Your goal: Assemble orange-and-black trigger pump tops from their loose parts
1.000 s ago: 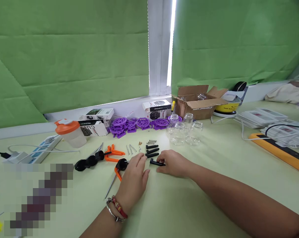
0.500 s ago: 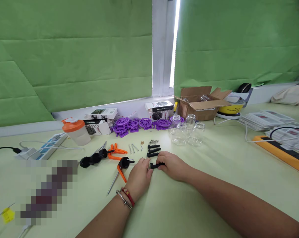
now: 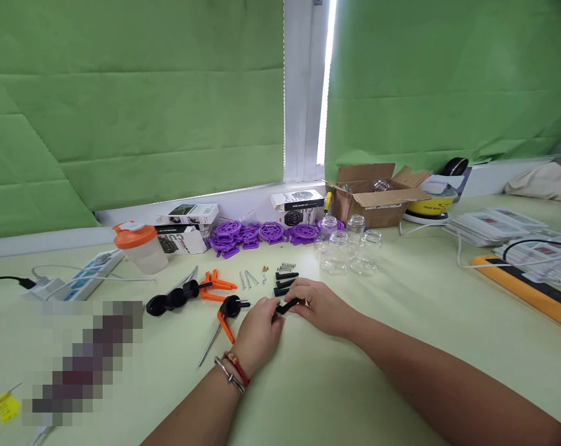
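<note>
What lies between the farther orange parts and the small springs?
In the head view, thin metal rods and tiny metal pieces lie between the farther orange parts and the small springs.

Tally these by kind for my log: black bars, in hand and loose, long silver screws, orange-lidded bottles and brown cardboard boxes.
Black bar in left hand and right hand: 1
Loose black bars: 3
Long silver screws: 3
Orange-lidded bottle: 1
Brown cardboard box: 1
Total: 9

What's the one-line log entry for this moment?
left hand: holding slim black plastic-looking piece | right hand: holding same piece's other end | nearby: similar slim black pieces, silver metal coil springs
</note>
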Demonstrator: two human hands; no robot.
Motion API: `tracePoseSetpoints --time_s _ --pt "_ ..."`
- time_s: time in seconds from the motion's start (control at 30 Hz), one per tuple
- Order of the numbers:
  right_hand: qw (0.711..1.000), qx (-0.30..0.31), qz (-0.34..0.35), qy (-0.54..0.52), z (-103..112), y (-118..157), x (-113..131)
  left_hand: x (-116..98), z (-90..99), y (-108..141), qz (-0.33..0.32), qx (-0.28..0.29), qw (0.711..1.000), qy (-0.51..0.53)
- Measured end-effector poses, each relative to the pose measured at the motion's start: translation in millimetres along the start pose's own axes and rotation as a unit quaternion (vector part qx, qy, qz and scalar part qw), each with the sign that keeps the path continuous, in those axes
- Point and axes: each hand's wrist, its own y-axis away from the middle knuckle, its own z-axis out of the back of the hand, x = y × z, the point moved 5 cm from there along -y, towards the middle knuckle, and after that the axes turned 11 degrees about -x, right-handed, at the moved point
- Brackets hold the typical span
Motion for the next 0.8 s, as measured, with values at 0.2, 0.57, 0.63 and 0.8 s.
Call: tracePoseSetpoints --time_s 0.2,0.57,0.63,0.8 --pt "0.995 -0.023 -0.089 -0.046 5 0 -19 2 0.8 -1 0.002 -0.007 1.0 -0.029" --pt "0.95 -0.023 -0.291 -0.114 9 6 -72 9 1.2 -2 0.027 -0.031 0.999 -0.015" --pt "0.962 -0.023 -0.264 -0.07 8 6 -73 11 1.4 -2 0.029 -0.036 0.999 -0.012" --pt "0.988 -0.038 -0.139 0.047 -3 1 -65 11 2.7 -1 0.036 -0.036 0.999 -0.002"
